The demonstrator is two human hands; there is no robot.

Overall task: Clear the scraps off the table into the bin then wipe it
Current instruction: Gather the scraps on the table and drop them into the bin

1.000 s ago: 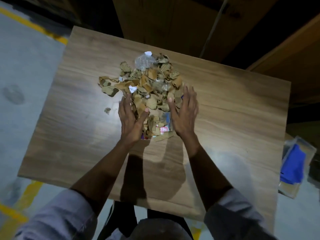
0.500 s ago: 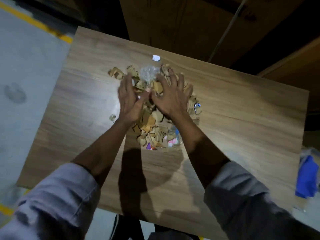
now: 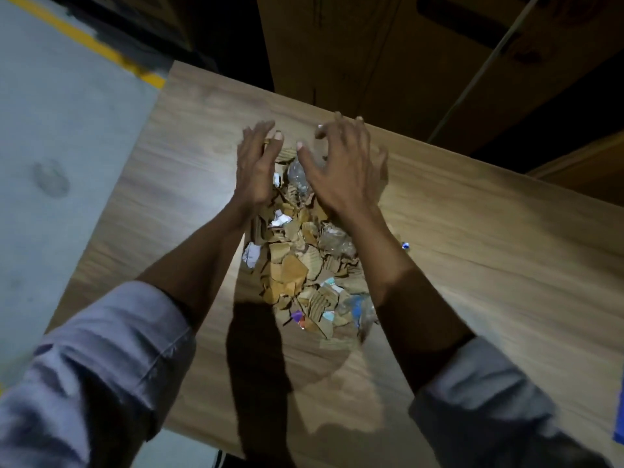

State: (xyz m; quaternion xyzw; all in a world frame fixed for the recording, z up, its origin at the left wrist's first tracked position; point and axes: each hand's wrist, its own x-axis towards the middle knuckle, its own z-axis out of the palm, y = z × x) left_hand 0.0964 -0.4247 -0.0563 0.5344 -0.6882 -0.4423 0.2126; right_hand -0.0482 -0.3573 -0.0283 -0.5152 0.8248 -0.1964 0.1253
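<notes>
The scraps (image 3: pixel 304 265) lie in one long heap in the middle of the table (image 3: pixel 489 298), between my forearms: mostly torn brown cardboard, with some white paper, bits of coloured wrapper and crumpled clear plastic (image 3: pixel 299 173) at the far end. One small blue-and-white bit (image 3: pixel 405 245) sits apart, just to the right of my right arm.

My left hand (image 3: pixel 255 167) stands on edge against the far left side of the heap, fingers straight and close together, holding nothing. My right hand (image 3: pixel 341 170) arches over the far end, fingers spread wide and a little bent like a rake, also holding nothing.

I judge this to be the gathering step: I am cupping the far end so the heap can be drawn toward me. The next move calls for both hands to close in and pull evenly, or the light pieces will slip out at the sides, and the stray bit needs fetching.

I see no bin and no cloth here, so nothing is in any container yet. The wiping is not begun.
</notes>
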